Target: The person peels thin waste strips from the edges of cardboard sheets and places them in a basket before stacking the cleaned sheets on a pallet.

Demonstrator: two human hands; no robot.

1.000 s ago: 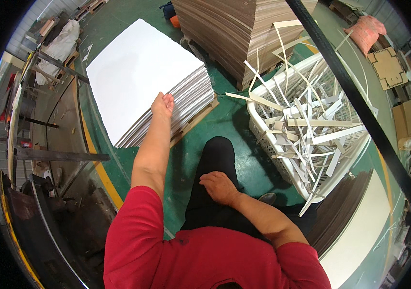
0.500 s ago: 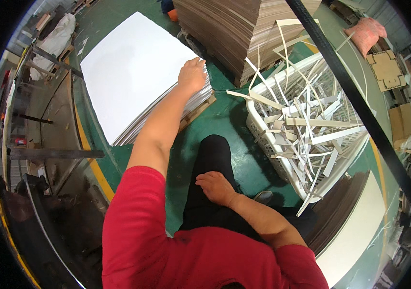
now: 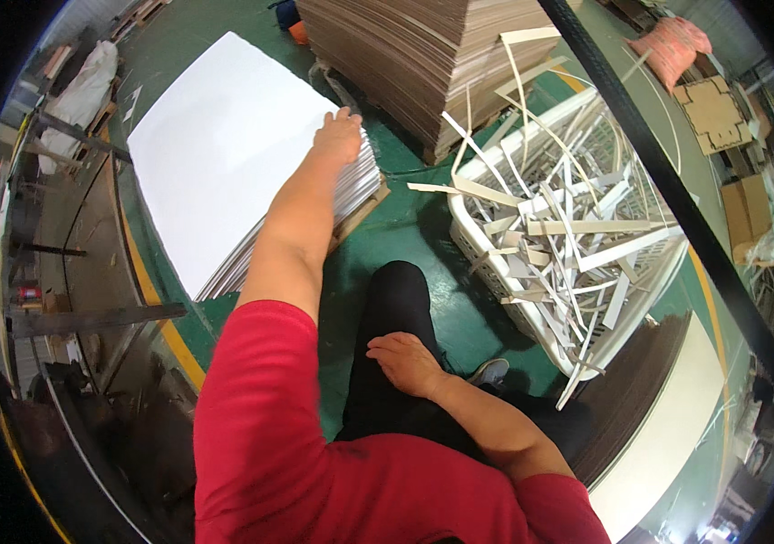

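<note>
Centrally, the stack of white sheets (image 3: 224,172) lay on a low pallet on the green floor (image 3: 423,227), left of the white basket of cardboard strips (image 3: 568,245). Left hand (image 3: 339,136) rested at the stack's right corner, fingers curled over the top sheets' edge; whether it pinched any sheet could not be told. Right hand (image 3: 405,361) lay loosely open, palm down, on the black-trousered thigh (image 3: 391,308). Brown cardboard pile (image 3: 405,54) stood behind the stack.

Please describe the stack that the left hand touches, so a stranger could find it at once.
On the green floor, left of the white basket of strips, lies a low white stack. The left hand rests on its corner. The neighbouring stack is brown and taller.
</note>
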